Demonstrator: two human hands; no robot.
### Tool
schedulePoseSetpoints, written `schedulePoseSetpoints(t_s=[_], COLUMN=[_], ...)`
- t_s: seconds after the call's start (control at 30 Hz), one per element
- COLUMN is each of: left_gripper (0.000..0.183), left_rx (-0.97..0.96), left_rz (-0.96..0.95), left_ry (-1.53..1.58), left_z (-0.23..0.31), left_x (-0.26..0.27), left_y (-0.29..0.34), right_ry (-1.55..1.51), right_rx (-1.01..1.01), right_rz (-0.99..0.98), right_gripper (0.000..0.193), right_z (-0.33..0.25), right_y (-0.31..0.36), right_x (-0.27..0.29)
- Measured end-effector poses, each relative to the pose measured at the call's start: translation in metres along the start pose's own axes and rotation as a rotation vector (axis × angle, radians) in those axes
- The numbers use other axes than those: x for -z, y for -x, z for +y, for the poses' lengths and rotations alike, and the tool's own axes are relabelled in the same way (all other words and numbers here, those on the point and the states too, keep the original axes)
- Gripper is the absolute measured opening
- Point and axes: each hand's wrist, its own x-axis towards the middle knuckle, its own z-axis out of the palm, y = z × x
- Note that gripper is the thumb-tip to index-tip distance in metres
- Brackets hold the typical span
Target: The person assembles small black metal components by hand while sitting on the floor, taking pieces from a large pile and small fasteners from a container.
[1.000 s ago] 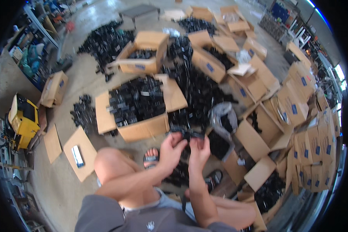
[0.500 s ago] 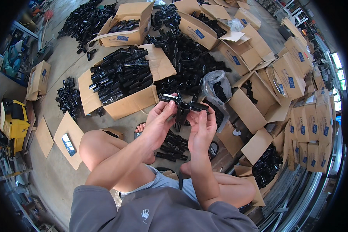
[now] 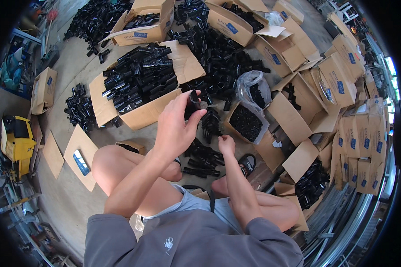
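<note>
Raised in front of the full box, my left hand (image 3: 173,127) grips a black pipe fitting (image 3: 193,104) between thumb and fingers, its open round end tilted up. Most of the fitting is hidden behind the fingers. Lower and to the right, my right hand (image 3: 227,144) is closed, fingertips pressed together, beside a row of black fittings (image 3: 210,127) on the floor. Whatever it pinches is too small or hidden to make out. More black fittings (image 3: 202,162) lie between my feet. An open carton (image 3: 151,116) heaped with black fittings stands just beyond my left hand.
A box of small black parts (image 3: 246,123) under a clear plastic bag (image 3: 253,84) stands to the right. Loose fittings (image 3: 223,53) pile up behind. Open cartons (image 3: 289,118) and stacked boxes (image 3: 358,142) line the right. A phone (image 3: 81,162) lies on cardboard at left.
Both hands were together on the black fitting. My right hand has let go and moved down toward the floor. My left hand has lifted the fitting and turned it upward.
</note>
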Motion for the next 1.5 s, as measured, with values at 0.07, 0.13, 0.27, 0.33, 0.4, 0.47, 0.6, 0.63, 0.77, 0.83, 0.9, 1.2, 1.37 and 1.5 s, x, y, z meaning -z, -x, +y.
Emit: schedulePoseSetpoints(t_s=[0.07, 0.13, 0.27, 0.33, 0.4, 0.47, 0.6, 0.63, 0.77, 0.83, 0.9, 1.2, 1.37, 1.5], left_gripper=[0.046, 0.048, 0.047, 0.047, 0.044, 0.042, 0.040, 0.040, 0.041, 0.039, 0.039, 0.039, 0.037, 0.035], left_rx=[-0.113, -0.178, -0.299, -0.254, -0.237, -0.193, -0.121, -0.097, -0.098, -0.021, 0.082, 0.145, 0.255, 0.362], left_rz=[0.020, 0.037, 0.074, 0.087, 0.101, 0.108, 0.041, 0.021, -0.023, -0.035, -0.096, -0.179, -0.181, -0.158], left_ry=[-0.129, -0.217, -0.264, -0.199, -0.197, -0.104, -0.035, -0.013, 0.100, 0.317, 0.458, 0.474, 0.554, 0.701], left_z=[0.004, 0.010, 0.012, 0.013, 0.010, 0.003, 0.007, 0.007, 0.003, 0.003, 0.002, -0.002, -0.005, -0.014], left_x=[0.002, 0.011, 0.014, 0.013, 0.014, 0.013, 0.014, 0.016, 0.008, 0.004, 0.005, 0.001, -0.001, -0.009], left_y=[0.002, 0.000, -0.010, -0.009, -0.009, -0.008, -0.005, -0.004, -0.001, -0.001, -0.001, 0.005, 0.005, 0.006], right_ry=[0.006, -0.019, 0.163, 0.345, 0.449, 0.538, 0.560, 0.560, 0.587, 0.575, 0.495, 0.240, -0.690, -1.013], right_rx=[-0.023, 0.012, 0.045, 0.039, 0.122, 0.199, 0.515, 0.516, 0.535, 0.520, 0.474, 0.578, 0.245, 0.420], right_rz=[-0.007, -0.007, -0.126, -0.269, -0.397, -0.451, -0.274, -0.284, -0.234, -0.200, -0.192, 0.001, -0.016, -0.009], right_gripper=[0.030, 0.030, 0.027, 0.024, 0.026, 0.029, 0.029, 0.028, 0.022, 0.017, 0.013, 0.017, 0.021, 0.023], right_z=[0.003, -0.024, -0.057, -0.046, -0.031, -0.014, 0.029, 0.037, 0.039, 0.038, 0.038, -0.006, -0.103, -0.162], right_y=[0.003, 0.008, 0.001, -0.005, 0.003, 0.022, 0.050, 0.051, 0.058, 0.062, 0.063, 0.070, 0.081, 0.110], right_x=[-0.011, -0.012, 0.008, 0.006, 0.009, 0.009, -0.004, -0.006, -0.008, -0.005, -0.004, 0.038, 0.107, 0.153])
